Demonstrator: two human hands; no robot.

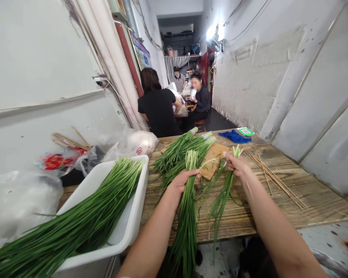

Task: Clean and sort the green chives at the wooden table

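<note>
My left hand is closed around a thick bunch of garlic chives, pale stem ends up and green leaves hanging past the table's front edge. In my right hand is a smaller bunch of chives, its white ends poking out above the fingers and its leaves drooping over the wood. Behind my hands lies a pile of chives with pale ends toward the far right, partly over a brown board. Left of my left arm, a white plastic tub holds many long chives.
Thin wooden sticks lie on the wooden table at right. Beyond them are a blue cloth and a green QR-code card. Plastic bags stand behind the tub. Several people, including one in black, are further back.
</note>
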